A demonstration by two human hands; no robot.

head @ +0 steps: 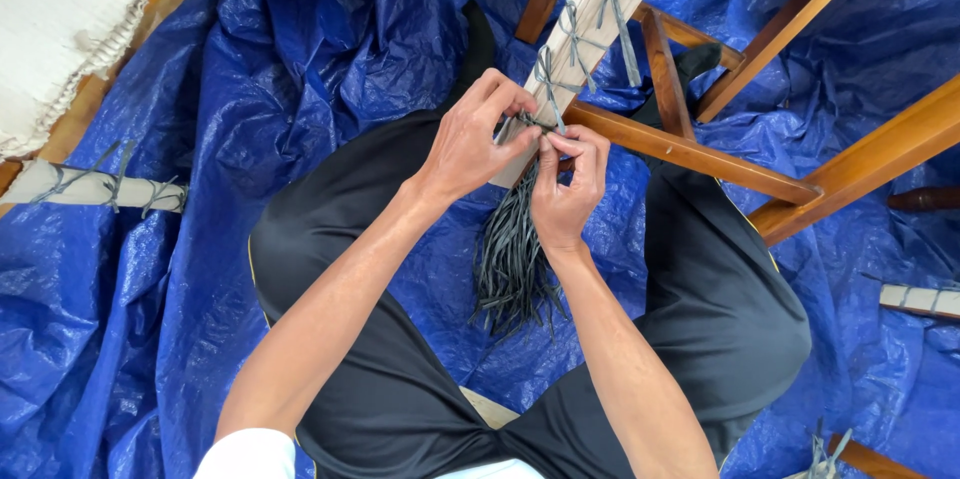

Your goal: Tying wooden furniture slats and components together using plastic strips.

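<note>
A pale wrapped wooden rail [600,14] of a brown chair frame [700,154] slants down toward my lap, with grey cord ties [570,39] knotted along it. At the rail's lower end, my left hand [478,139] and my right hand [568,189] meet on a grey cord. Both pinch it where it crosses the rail. A bundle of dark grey cords [512,259] hangs below my right hand, down between my knees in black trousers [340,269].
A crumpled blue tarp [150,319] covers the floor. Another wrapped rail with cord ties [95,187] lies at left, a third [920,299] at right. A white fringed rug [70,9] sits at top left. Chair legs [870,154] cross the upper right.
</note>
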